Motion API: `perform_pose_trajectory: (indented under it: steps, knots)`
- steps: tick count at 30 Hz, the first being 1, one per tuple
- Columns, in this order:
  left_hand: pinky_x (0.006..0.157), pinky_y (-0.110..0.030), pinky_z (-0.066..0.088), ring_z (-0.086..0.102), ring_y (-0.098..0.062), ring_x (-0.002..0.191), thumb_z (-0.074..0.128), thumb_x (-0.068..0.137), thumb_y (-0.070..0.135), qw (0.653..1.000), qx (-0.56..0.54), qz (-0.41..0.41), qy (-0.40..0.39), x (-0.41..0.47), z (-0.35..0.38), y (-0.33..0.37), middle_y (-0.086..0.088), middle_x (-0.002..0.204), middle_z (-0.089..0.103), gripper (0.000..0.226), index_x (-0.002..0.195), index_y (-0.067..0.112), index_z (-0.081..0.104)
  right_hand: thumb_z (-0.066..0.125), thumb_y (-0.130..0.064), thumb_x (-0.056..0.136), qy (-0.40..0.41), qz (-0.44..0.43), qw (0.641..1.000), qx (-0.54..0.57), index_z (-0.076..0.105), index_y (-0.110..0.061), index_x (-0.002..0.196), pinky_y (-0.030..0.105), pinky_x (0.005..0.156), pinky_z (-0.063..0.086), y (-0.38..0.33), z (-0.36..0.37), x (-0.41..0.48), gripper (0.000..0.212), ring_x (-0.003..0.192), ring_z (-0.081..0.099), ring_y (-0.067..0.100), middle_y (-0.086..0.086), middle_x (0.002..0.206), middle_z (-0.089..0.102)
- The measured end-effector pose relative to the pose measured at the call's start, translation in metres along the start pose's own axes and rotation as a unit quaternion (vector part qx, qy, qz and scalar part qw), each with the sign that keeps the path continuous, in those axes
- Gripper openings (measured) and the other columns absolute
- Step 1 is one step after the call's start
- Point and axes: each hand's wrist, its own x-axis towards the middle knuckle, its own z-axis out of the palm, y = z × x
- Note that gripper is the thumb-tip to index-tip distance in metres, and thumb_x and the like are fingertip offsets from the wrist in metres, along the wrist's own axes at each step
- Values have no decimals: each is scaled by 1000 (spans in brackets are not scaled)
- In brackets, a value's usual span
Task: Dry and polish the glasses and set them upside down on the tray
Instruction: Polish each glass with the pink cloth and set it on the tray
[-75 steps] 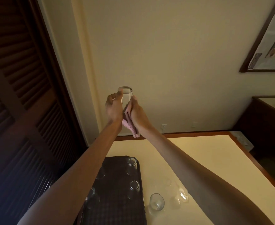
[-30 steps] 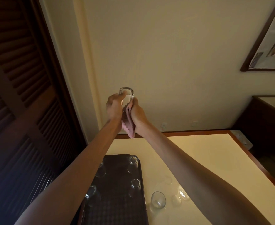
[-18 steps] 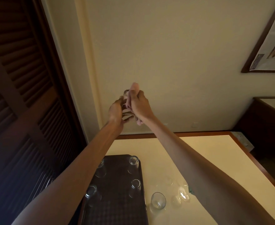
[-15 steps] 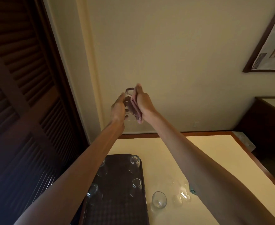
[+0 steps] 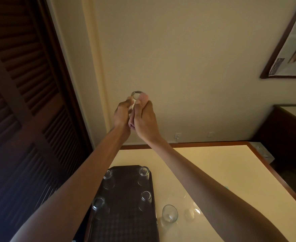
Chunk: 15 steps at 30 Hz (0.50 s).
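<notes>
Pink cloth [image 5: 143, 100], gripped in the right hand [image 5: 144, 117], wraps the raised glass [image 5: 135, 95]; the left hand [image 5: 122, 114] grasps the glass, high above the tray [image 5: 126, 227]. Best to turn it slowly, rubbing rim and wall, grip firm but gentle.

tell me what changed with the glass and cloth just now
The right hand moved the pink cloth from hanging below the glass up to its top end. The left hand still holds the glass. The four glasses on the tray and the loose glass beside it stayed put.
</notes>
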Motion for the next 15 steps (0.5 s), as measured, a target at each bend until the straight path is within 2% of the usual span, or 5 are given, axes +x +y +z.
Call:
perform_pose_trajectory:
  steps: [2, 4, 8, 11, 15]
  knots:
    - [72, -34, 49, 63, -21, 65, 47, 105, 47, 1000, -12, -17, -3, -4, 5, -3, -7, 58, 62, 50, 88, 8, 73, 37, -43, 103, 9, -35, 997, -65, 45, -5, 123, 30, 69, 54, -1, -4, 11, 43, 90, 65, 22, 12, 109, 62]
    - [70, -35, 54, 60, -17, 63, 39, 109, 49, 999, -2, -31, -10, -9, 9, -5, -1, 53, 59, 51, 89, 13, 70, 39, -47, 100, -16, -16, 996, -86, 46, -7, 117, 37, 74, 55, -2, -8, 23, 44, 90, 65, 24, 12, 106, 64]
    - [55, -30, 48, 58, -21, 62, 35, 107, 59, 994, 19, -49, -91, -20, 12, -6, -4, 66, 63, 62, 97, 5, 65, 38, -51, 100, -35, 66, 997, -21, 49, -6, 111, 28, 57, 57, -5, -24, 43, 47, 67, 70, 14, 8, 88, 69]
    - [71, -36, 54, 67, -25, 75, 43, 103, 62, 984, 37, -68, -163, -30, 12, -5, -13, 85, 69, 56, 119, 14, 67, 36, -42, 104, -35, 94, 992, 81, 57, -4, 83, 22, 39, 40, -6, -38, 51, 48, 37, 50, 10, -4, 52, 56]
    - [84, -40, 57, 64, -29, 89, 56, 96, 44, 953, 77, -109, -272, -37, 5, 4, -17, 98, 65, 41, 123, 13, 60, 37, -24, 102, -21, 163, 968, 188, 45, -16, 50, 26, 47, 39, -2, -53, 58, 53, 43, 45, 21, 2, 46, 47]
